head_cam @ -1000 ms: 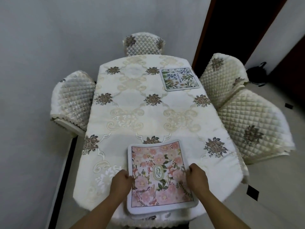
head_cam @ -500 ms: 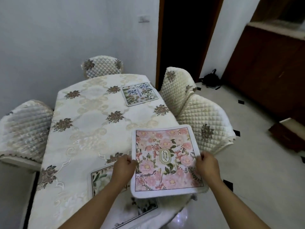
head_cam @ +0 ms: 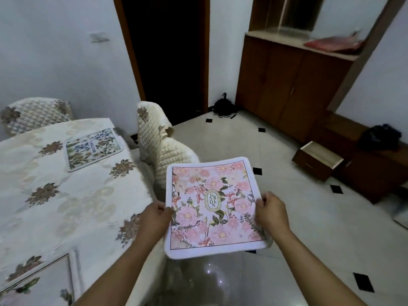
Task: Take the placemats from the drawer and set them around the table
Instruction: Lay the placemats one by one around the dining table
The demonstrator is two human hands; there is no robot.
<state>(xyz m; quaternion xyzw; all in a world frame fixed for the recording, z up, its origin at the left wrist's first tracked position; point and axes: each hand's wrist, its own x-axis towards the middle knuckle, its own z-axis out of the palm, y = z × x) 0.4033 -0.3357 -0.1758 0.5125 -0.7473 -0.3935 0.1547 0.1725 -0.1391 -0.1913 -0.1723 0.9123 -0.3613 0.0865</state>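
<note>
The pink floral square cloth placemat [head_cam: 212,206] has swung clear of the cream embroidered table [head_cam: 72,202] and is now over the tiled floor [head_cam: 320,228]. The left hand [head_cam: 157,219] and right hand [head_cam: 272,214] each pinch a side edge. Just beyond stands a cream quilted chair [head_cam: 174,155]. Carried low, the limp mat could catch its back or land folded.

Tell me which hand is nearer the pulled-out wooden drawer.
Right. The right hand grips the pink placemat on the side toward the drawer; the left hand grips its far edge, by the table.
</note>
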